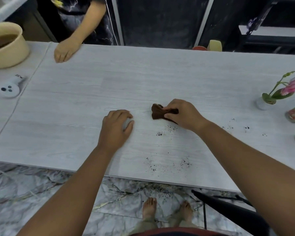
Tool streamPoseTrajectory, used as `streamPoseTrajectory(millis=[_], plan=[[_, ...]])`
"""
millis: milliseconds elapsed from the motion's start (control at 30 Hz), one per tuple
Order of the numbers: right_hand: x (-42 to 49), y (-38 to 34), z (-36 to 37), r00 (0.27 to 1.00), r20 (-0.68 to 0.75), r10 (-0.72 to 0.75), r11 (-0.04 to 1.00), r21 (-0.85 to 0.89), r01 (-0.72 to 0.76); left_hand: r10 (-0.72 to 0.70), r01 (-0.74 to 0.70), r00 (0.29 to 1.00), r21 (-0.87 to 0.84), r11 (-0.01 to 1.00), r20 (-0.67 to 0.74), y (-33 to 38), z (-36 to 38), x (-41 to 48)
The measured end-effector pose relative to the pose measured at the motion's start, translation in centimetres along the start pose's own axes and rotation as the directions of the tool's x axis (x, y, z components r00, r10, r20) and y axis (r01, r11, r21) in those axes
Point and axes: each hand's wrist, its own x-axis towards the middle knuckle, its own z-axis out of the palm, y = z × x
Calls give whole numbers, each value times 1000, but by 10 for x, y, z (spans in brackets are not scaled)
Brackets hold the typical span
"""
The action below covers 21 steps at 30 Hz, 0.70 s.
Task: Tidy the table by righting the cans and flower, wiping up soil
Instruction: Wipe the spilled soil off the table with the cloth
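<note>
Soil (167,130): black specks in three loose patches on pale table (75,99), before me. My right hand (182,113) pinches bunched brown cloth (157,111) just beyond nearest patch. My left hand (116,128) curled, knuckles down on table. One flower (278,90) upright far right. Can labels unreadable.

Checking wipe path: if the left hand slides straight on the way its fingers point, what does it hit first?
Likely nothing: the left hand points up and right across bare table; the brown cloth sits to its right, seemingly off that line.
</note>
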Motion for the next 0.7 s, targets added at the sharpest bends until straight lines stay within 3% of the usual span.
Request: streamPoseTrajectory(millis=[367,500,600,700], plan=[[-143,-33,44,984,100,-147,989,-1,147,-10,10,1000,-15,1000,-5,-3,5,-1],[-158,-37,47,975,195,-108,991,95,91,-6,5,1000,-26,1000,-11,-3,4,-1],[-134,-42,34,993,117,-3,971,239,-25,-9,9,1000,-24,1000,-3,-3,3,0],[-86,-47,15,999,-36,31,975,223,-23,-22,23,1000,-50,998,19,-2,0,-1]])
